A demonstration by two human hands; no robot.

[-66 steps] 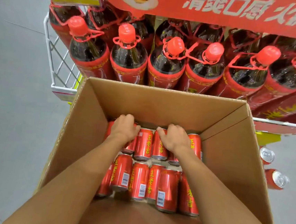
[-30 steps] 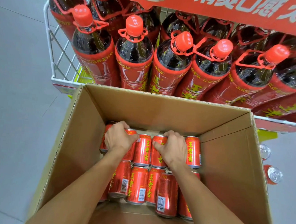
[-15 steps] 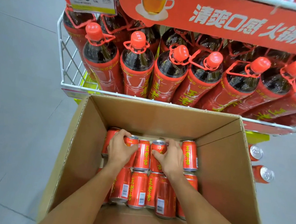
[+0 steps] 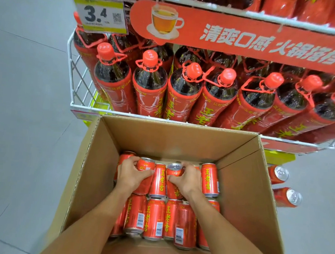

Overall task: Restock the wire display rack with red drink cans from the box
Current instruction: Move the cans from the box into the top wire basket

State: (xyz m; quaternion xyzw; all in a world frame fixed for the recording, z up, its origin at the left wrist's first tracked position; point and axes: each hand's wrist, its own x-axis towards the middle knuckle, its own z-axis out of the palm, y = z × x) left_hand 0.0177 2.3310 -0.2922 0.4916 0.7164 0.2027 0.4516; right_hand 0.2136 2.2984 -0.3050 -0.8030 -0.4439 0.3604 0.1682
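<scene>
What worries me most from where I stand is a slip. Each hand takes a smooth, round can from above, out of a tightly packed row. The left hand (image 4: pixel 132 174) curls its fingers over the far end of a red can (image 4: pixel 146 165), thumb laid along its side. The right hand (image 4: pixel 186 182) grips another can (image 4: pixel 176 167) the same way. Both cans are tipped up at the far end, silver tops showing. If the hold is shallow, a can could slide out, drop on the others and dent them. The neighbours sit so close that the middle can (image 4: pixel 159 179) between the hands may get dragged up or rolled.

The walls of the box (image 4: pixel 101 171) stand tall, and the front rail of the wire rack (image 4: pixel 71 76) runs just above the far wall. A quick lift could knock knuckles or a can against cardboard or wire. Shelf room looks like a problem too: the tier right above is crowded with bottles (image 4: pixel 148 90), and I see no gap for cans there.

The box holds red cans in 2 rows, lying on their sides as far as I can tell. The far row is under the hands. The near row (image 4: pixel 154 219) lies untouched, some barcodes facing up. That rack tier holds only big dark bottles with red caps. 2 loose cans (image 4: pixel 278 174) lie to the right of the box, but I cannot tell whether they are on the floor or a low shelf.
</scene>
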